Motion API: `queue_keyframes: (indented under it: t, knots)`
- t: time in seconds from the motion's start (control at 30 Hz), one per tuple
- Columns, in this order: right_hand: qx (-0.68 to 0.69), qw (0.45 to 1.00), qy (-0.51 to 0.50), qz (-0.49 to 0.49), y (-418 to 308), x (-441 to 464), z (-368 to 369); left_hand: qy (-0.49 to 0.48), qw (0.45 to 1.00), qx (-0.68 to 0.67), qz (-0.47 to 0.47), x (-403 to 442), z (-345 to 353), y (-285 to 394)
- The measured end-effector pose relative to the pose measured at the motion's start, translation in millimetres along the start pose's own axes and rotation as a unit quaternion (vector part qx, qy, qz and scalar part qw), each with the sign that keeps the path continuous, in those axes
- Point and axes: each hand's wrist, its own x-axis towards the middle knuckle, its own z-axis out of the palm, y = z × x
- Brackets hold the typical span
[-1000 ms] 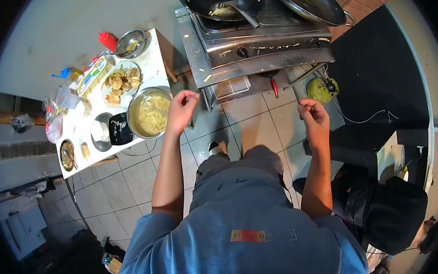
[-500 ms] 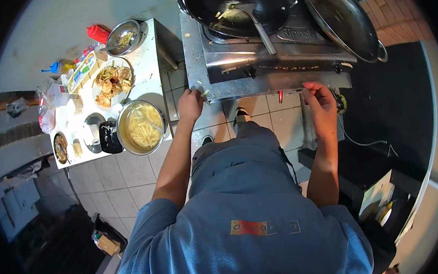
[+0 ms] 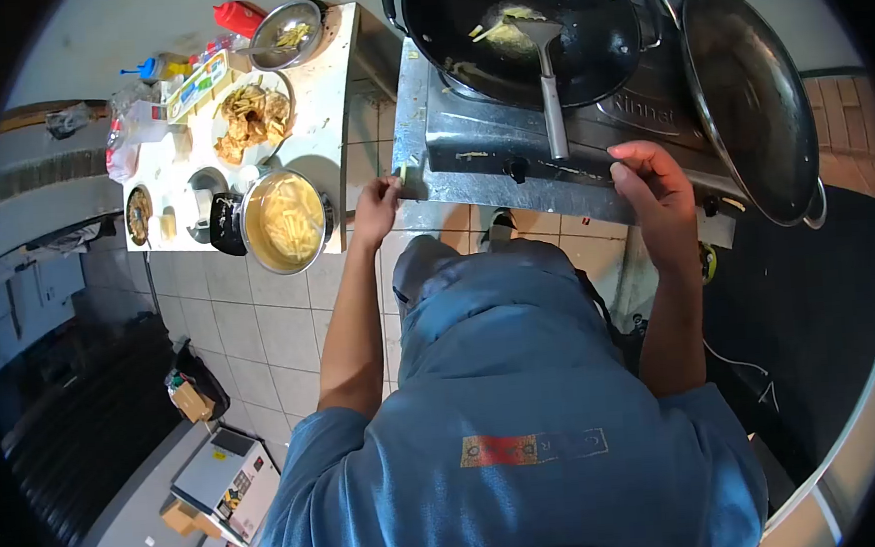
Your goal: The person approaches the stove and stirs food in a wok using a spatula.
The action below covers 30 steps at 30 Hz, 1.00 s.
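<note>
Left fingers at a stray strip, right hand loose beside the spatula

I'm going left to right, with the wok [image 3: 595, 58] as my mark. Below and left of it, the left hand [image 3: 374, 209] is at the Rinnai stove [image 3: 480, 141]'s corner, thumb and fingertips together. Right at those tips, there's a pale food strip [image 3: 401, 173]; whether it's pinched, I can't tell. I'd call it light, soft and easily snapped, best taken gently by its middle.

Now the metal spatula [image 3: 548, 81]: blade inside the wok, handle over the near rim. It should be stiff and fairly light, perhaps slick with oil; I'd take the handle's lower end. Just right of that end comes the right hand [image 3: 666, 204], below the wok's right side, thumb and fingers slightly apart, nothing visible between them, not touching the handle.
</note>
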Motion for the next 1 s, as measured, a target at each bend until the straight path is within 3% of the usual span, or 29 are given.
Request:
queue_keyframes:
  t: [0.03,0.07,0.1,0.17,0.2,0.3,0.37,0.4,0.5,0.67,0.77,0.8,0.83,0.93,1.0]
  knots:
    - [0.001,1.000,0.004,-0.009,2.7,5.0,0.3,-0.030,0.976,-0.187,-0.102,-1.7,-6.6,13.7]
    - [0.002,1.000,0.002,-0.012,4.7,7.7,1.4,-0.076,0.944,-0.294,-0.126,-4.4,-19.3,24.1]
    - [-0.012,1.000,0.009,-0.006,7.1,11.7,3.4,-0.074,0.945,-0.295,-0.120,-6.5,-28.6,45.2]
    - [-0.021,1.000,0.020,-0.010,17.8,20.5,10.6,-0.095,0.858,-0.498,-0.081,-6.5,-54.5,88.1]
    - [-0.033,0.999,0.037,-0.022,30.3,25.7,10.7,-0.121,0.852,-0.505,-0.062,-1.6,-63.7,95.0]
    - [-0.094,0.992,0.073,-0.052,40.2,34.1,23.7,-0.124,0.882,-0.454,-0.028,11.6,-80.8,136.2]
    - [-0.230,0.959,0.166,-0.014,34.7,30.9,40.8,-0.147,0.886,-0.439,-0.002,26.0,-87.1,154.9]
    - [-0.255,0.952,0.168,0.003,36.7,31.3,41.8,-0.130,0.926,-0.353,0.024,33.5,-89.8,168.6]
    - [-0.260,0.949,0.178,0.014,39.3,28.2,51.2,-0.102,0.970,-0.172,0.139,59.4,-88.8,206.4]
    - [-0.254,0.954,0.159,0.006,50.3,35.1,62.5,-0.054,0.964,-0.091,0.243,100.7,-62.6,243.0]
    - [-0.275,0.950,0.150,0.006,52.2,41.4,63.8,-0.039,0.966,-0.118,0.226,111.6,-61.6,240.8]
    - [-0.290,0.938,0.182,-0.057,50.3,46.0,69.3,-0.030,0.962,-0.129,0.240,111.7,-64.2,239.0]
    - [-0.290,0.937,0.186,-0.056,44.7,45.4,69.6,-0.034,0.961,-0.129,0.241,111.5,-68.6,235.9]
    - [-0.422,0.880,0.216,-0.016,15.4,47.8,65.2,-0.013,0.966,-0.134,0.223,110.0,-87.1,224.4]
    - [-0.446,0.866,0.222,-0.045,10.9,56.6,53.9,0.013,0.971,-0.141,0.193,106.7,-97.4,219.0]
